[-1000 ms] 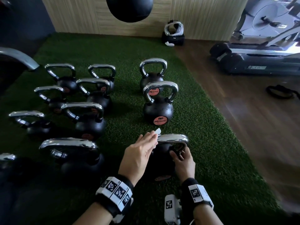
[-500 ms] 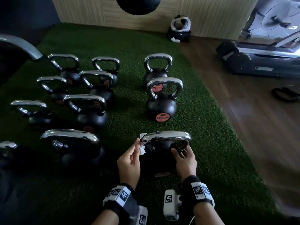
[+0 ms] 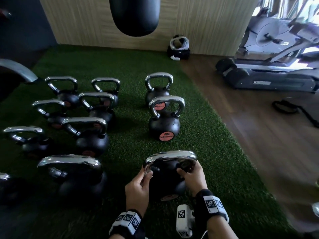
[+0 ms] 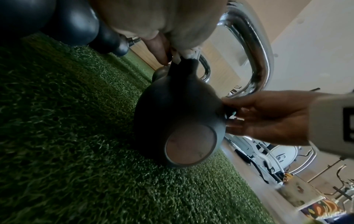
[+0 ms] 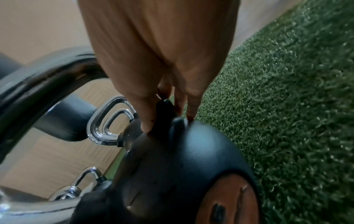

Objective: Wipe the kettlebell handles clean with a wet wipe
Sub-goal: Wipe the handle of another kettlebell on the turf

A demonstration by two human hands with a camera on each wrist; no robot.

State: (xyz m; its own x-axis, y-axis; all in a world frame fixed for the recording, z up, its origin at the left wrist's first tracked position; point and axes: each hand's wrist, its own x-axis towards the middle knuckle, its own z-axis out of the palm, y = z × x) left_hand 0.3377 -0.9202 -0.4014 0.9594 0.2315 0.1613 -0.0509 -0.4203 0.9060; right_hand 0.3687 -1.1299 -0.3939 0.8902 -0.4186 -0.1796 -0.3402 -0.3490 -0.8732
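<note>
On the green turf (image 3: pixel 215 152), the nearest kettlebell (image 3: pixel 165 180) stands between both hands. The right hand (image 3: pixel 193 176) grips the chrome handle's (image 3: pixel 170 156) right base. Only the left-wrist view shows the white wipe (image 4: pixel 188 55) pinched against the handle's other base by the left hand (image 3: pixel 138 188).

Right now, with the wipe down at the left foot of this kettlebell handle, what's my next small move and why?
Probably slide the left hand, which pinches the wet wipe, up the left leg of the chrome handle toward its top bar. The wipe sits at the handle's base, and the right hand already steadies the nearest kettlebell at the other leg.
</note>
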